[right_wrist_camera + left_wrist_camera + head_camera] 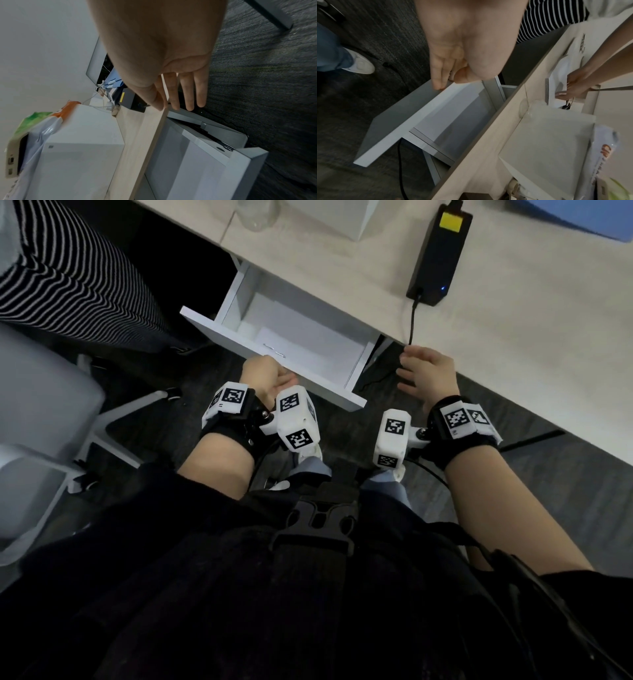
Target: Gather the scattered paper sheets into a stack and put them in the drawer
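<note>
The white drawer [352, 378] stands pulled out under the light wooden desk [513, 354]. White paper sheets [291, 333] lie flat on its bottom, also visible in the right wrist view as paper sheets [188, 155]. My left hand [270, 374] is at the drawer's front panel [393, 128]. In the left wrist view its straight fingers [437, 81] touch the panel's top edge, with the thumb close by. My right hand [411, 368] hovers at the desk's front edge to the right of the drawer, its fingers [188, 94] straight and spread, holding nothing.
A black power adapter [438, 254] with a yellow label lies on the desk, its cable [412, 320] hanging over the edge. A white box [82, 148] and a bag stand farther back. A person in striped clothing [68, 275] is at the left, beside a chair base [113, 426].
</note>
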`<action>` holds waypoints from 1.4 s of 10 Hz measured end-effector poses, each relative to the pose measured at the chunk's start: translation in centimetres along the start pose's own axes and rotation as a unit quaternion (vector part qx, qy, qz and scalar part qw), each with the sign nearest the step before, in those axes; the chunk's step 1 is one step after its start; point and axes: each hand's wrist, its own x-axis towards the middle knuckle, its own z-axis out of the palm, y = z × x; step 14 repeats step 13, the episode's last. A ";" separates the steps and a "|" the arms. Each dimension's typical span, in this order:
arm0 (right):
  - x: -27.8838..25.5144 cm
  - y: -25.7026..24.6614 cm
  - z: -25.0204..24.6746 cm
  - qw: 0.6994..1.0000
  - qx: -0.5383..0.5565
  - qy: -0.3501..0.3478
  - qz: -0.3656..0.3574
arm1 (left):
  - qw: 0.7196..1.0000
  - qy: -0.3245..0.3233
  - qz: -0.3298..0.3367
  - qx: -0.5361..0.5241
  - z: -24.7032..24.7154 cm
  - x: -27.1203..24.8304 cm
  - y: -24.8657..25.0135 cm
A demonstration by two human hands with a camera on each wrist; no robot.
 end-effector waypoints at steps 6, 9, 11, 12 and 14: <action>2.7 -1.4 -1.7 0.999 -0.017 -0.032 0.032 | 0.992 -0.120 0.032 -0.007 7.5 4.5 3.8; 3.0 -2.0 -2.6 0.996 -0.029 -0.074 0.046 | 0.993 -0.115 0.025 0.012 8.6 6.0 3.4; 2.7 -2.1 -3.7 0.994 -0.037 -0.095 0.041 | 0.993 -0.102 0.033 0.045 9.8 5.9 2.7; 2.2 -2.3 -5.0 0.995 -0.024 -0.088 0.030 | 0.983 -0.070 0.027 0.167 10.3 4.9 3.0; 1.9 -2.5 -6.5 0.996 -0.013 -0.080 0.026 | 0.963 -0.052 0.032 0.262 11.8 3.7 2.9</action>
